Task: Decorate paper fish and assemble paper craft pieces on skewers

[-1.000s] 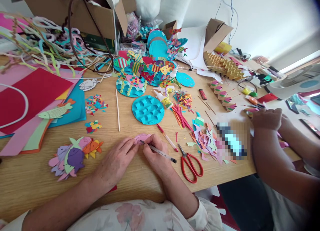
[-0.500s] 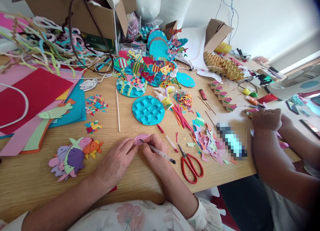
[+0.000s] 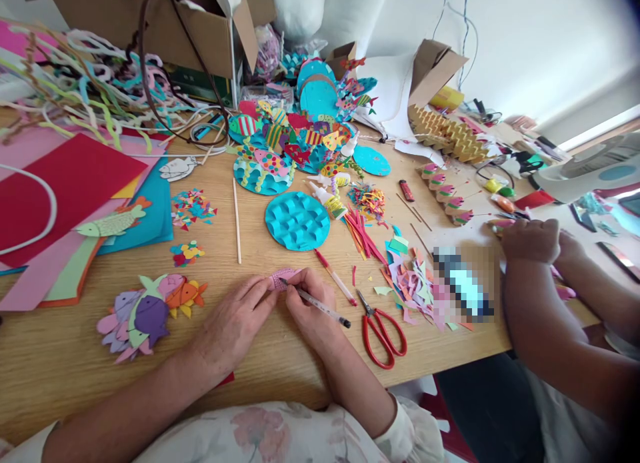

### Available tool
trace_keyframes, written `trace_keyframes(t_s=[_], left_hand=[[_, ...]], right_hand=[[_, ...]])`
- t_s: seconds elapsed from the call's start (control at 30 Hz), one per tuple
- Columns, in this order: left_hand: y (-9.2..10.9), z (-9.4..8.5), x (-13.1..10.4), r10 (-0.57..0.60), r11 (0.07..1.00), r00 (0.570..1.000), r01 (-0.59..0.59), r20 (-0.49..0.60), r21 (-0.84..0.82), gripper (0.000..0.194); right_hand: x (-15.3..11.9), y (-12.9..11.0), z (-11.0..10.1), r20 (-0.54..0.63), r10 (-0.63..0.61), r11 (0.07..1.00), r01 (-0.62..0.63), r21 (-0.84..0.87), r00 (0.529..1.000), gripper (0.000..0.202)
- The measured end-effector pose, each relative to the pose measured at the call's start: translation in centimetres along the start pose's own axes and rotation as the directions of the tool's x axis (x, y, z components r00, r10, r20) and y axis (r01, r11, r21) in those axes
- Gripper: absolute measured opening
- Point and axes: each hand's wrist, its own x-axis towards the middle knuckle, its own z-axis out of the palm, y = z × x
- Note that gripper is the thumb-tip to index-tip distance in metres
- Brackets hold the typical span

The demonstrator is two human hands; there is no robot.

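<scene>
A small pink paper fish (image 3: 281, 279) with drawn scale marks lies on the table between my hands, partly covered by fingers. My left hand (image 3: 239, 316) pins its left end with closed fingertips. A black-capped clear pen (image 3: 323, 308) is pinched in my right hand (image 3: 313, 306), its tip on the pink paper. Just beyond my hands is a round blue base (image 3: 297, 221) with curled paper waves. Red-handled scissors (image 3: 384, 336) lie to the right of my right hand, and a red pen (image 3: 335, 277) rests between them and the base.
Left of my hands is a pile of cut paper fish (image 3: 145, 316). Coloured paper sheets (image 3: 65, 189) and pipe cleaners (image 3: 90, 83) fill the far left. Paper scraps (image 3: 413, 279) and glue bottles (image 3: 330, 201) sit to the right. A co-worker's hands (image 3: 533, 241) are at the right.
The pen tip has shifted very slightly on the pink paper fish. Both my hands stay nearly in place, and the co-worker's near hand has moved a little left.
</scene>
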Motion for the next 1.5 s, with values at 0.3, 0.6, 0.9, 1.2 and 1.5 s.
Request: trace_keyframes(t_s=[0.3,0.6,0.9,1.2,1.5], left_hand=[[0.09,-0.43,0.29,0.026,1.000,0.999,-0.025,-0.023,0.007,0.034],[-0.04,0.01,-0.04,-0.002,1.000,1.000,0.002,0.017,-0.004,0.035],[0.11,-0.36,0.22,0.010,1.000,1.000,-0.009,-0.025,0.019,0.036],[0.06,-0.23,0.08,0.003,1.000,1.000,-0.003,-0.005,-0.018,0.037],[-0.02,-0.02,-0.02,0.010,1.000,1.000,-0.010,-0.003,0.004,0.038]], right_hand=[[-0.05,-0.14,-0.15,-0.024,-0.043,0.998,0.042,-0.041,0.999,0.005],[-0.07,-0.17,-0.17,-0.020,-0.011,1.000,0.011,0.002,1.000,0.005],[0.01,-0.23,0.04,-0.036,-0.027,0.998,0.025,-0.051,0.999,0.005],[-0.02,-0.30,-0.06,-0.039,-0.044,0.998,0.043,-0.044,0.998,0.004],[-0.24,0.24,-0.09,-0.060,0.026,0.993,-0.019,0.117,0.998,0.003]])
